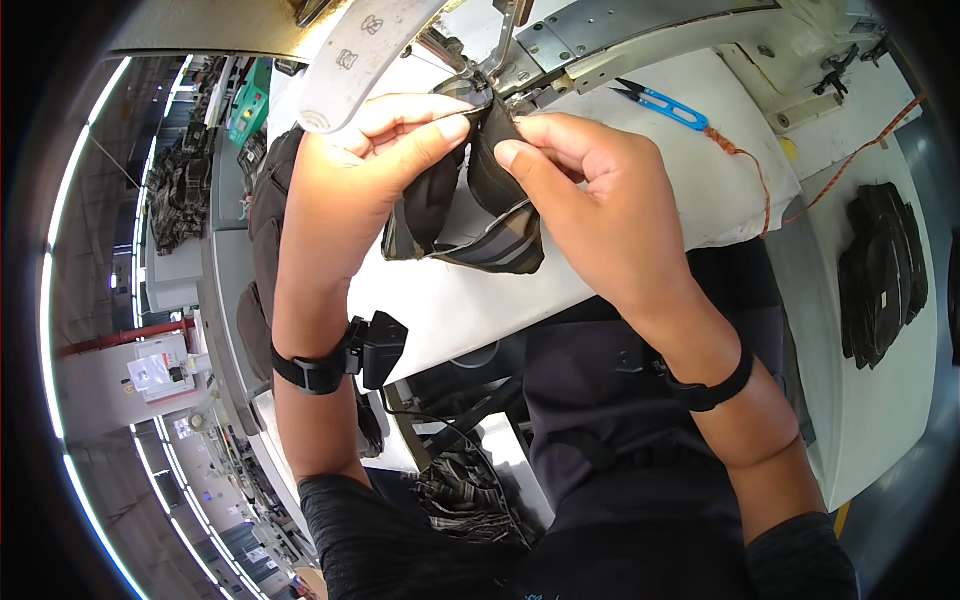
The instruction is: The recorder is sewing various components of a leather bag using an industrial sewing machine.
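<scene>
Between left hand [362,172] and right hand [608,205] sits cloth [493,186] — pinched.

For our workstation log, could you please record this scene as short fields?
Left grip: pinching dark fabric piece between thumb and fingers
Right grip: pinching the same piece, on its right side
Fabric detail: stripes along the lower part
Machine: sewing machine, just beyond the fabric
Tool: blue thread snips with orange cord, on white worktop
Far right: dark cloth pile
</scene>
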Action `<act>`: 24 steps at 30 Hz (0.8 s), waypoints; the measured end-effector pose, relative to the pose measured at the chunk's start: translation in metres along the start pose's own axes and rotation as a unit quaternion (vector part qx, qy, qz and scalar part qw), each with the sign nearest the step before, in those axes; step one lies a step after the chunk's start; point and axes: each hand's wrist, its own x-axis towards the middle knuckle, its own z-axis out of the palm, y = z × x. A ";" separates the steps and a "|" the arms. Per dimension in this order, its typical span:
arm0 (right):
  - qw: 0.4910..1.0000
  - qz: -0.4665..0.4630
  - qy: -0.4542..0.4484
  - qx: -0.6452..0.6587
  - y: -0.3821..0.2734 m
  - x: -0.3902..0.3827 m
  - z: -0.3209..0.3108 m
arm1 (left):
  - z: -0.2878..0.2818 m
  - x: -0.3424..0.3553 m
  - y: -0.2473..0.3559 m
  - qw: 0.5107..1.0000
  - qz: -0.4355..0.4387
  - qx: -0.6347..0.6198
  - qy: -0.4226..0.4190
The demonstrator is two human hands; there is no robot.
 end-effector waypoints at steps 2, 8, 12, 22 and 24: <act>0.999 -0.033 0.026 -0.007 0.006 -0.002 0.004 | 0.005 -0.003 0.001 1.000 0.015 0.010 0.003; 0.997 -0.061 0.023 -0.048 0.008 -0.005 0.008 | 0.004 -0.002 -0.003 0.998 -0.033 -0.048 0.010; 0.995 -0.071 0.051 -0.052 0.005 -0.007 0.015 | 0.000 0.002 -0.009 0.992 -0.056 -0.112 -0.006; 0.986 -0.105 0.070 -0.105 0.001 -0.008 0.020 | 0.027 -0.016 -0.012 0.994 0.038 -0.046 0.089; 0.990 -0.076 0.069 -0.093 0.003 -0.009 0.016 | 0.044 -0.021 -0.012 0.988 0.081 -0.039 0.125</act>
